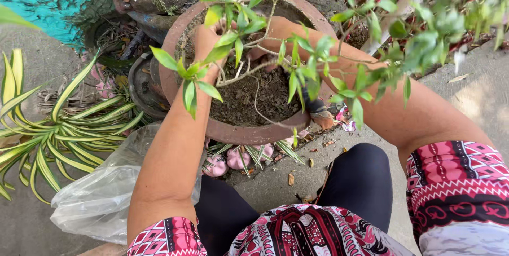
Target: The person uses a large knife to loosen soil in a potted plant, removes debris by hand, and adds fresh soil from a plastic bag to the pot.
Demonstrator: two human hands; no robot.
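A round brown clay pot (249,131) full of dark soil (260,97) stands on the concrete in front of my knees. A thin woody plant (249,70) with green leaves grows from it. My left hand (205,44) is inside the pot at its left side, fingers closed around the plant's stems. My right hand (260,52) reaches in from the right, low near the stem base; leaves hide most of its fingers.
A clear plastic bag (101,195) lies at my left knee. A yellow-green striped plant (58,129) spreads at the left. Dark empty pots (140,84) sit behind the clay pot. A leafy shrub (424,28) overhangs the right. Pink slippers (233,159) show under the pot's edge.
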